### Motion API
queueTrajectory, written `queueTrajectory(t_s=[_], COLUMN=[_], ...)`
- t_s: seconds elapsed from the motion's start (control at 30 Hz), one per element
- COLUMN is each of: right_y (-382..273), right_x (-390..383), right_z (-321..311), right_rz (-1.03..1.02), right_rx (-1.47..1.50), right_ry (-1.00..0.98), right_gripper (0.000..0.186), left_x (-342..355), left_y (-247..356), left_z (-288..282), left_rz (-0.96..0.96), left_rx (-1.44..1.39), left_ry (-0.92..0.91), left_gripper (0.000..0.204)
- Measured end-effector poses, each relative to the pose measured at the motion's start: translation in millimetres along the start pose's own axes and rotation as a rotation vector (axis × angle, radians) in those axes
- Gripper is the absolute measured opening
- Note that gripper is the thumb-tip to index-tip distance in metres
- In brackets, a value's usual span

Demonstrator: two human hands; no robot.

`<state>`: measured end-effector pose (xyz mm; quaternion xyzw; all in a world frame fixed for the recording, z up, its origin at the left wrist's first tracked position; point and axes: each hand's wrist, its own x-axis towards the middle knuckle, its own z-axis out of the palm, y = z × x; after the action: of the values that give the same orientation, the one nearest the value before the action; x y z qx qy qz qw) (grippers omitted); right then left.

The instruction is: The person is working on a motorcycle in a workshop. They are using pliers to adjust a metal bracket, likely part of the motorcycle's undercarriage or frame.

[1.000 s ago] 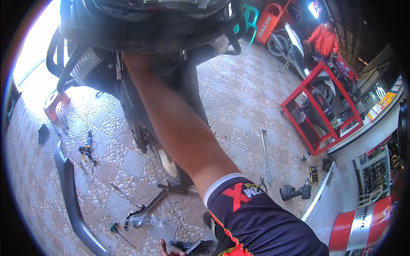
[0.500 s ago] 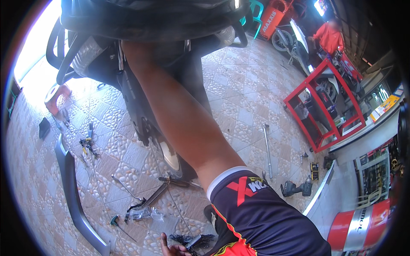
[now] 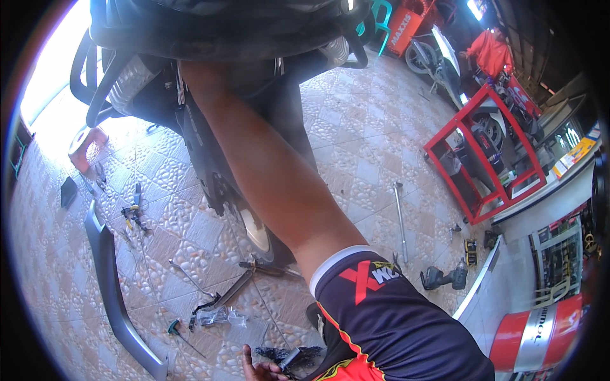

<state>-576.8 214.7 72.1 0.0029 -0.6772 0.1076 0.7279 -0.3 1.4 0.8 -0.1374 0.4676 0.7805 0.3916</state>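
Motorcycle: the upper edge is filled by the dark body (image 3: 222, 28), with ribbed clear lamp lenses (image 3: 130, 92) set at both sides and tubular black rails (image 3: 94, 111) curving past them.
Right arm: the bare forearm (image 3: 273, 171) is extended up under the bodywork; the right hand is hidden there, so whether it is spread, pressed together or pinching anything cannot be told.
Wheel: the tyre and pale rim (image 3: 255, 232) are partly covered by the forearm.
Left hand: only part of it (image 3: 262, 371) is shown at the lower edge, thumb raised apart from loosely curled fingers; whether the grey piece (image 3: 290, 357) beside the fingertips is held cannot be told.
Sleeve: a dark jersey sleeve (image 3: 400, 311) with a white cuff is worn on the right arm.
Floor, near: a dark bar (image 3: 232, 292), a clear plastic bag (image 3: 213, 316) and a green-handled tool (image 3: 175, 327) are spread on patterned tiles (image 3: 343, 152).
Floor, left: a long curved silver-grey panel (image 3: 113, 289) is laid near small tools (image 3: 135, 211).
Floor, right: a long metal bar (image 3: 401, 222) and a cordless power tool (image 3: 441, 277) are left lying.
Beyond: a red frame (image 3: 518, 134), a red-and-silver drum (image 3: 537, 336), a teal chair (image 3: 382, 25) and a person in red (image 3: 490, 54) are seen.
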Motion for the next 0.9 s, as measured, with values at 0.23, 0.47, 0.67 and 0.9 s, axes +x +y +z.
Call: queueTrajectory(t_s=[0.23, 0.47, 0.67, 0.9], right_y=[18, 10, 12, 12], right_x=[2, 3, 4, -1], right_z=[14, 24, 18, 9], right_rz=[-0.121, -0.053, 0.004, 0.024], right_rx=[-0.046, 0.019, 0.072, 0.117], right_ry=[0.131, 0.084, 0.042, -0.024], right_gripper=[0.029, 0.03, 0.031, 0.032], left_x=[7, 8, 10, 3], left_y=[2, -8, -17, -13], left_z=[-5, -11, -14, -13], left_rz=[0.001, 0.038, 0.02, -0.053], left_rx=[0.037, 0.012, 0.057, -0.015], left_ry=[-0.081, -0.062, -0.029, -0.015], left_gripper=[0.061, 0.068, 0.112, 0.109])
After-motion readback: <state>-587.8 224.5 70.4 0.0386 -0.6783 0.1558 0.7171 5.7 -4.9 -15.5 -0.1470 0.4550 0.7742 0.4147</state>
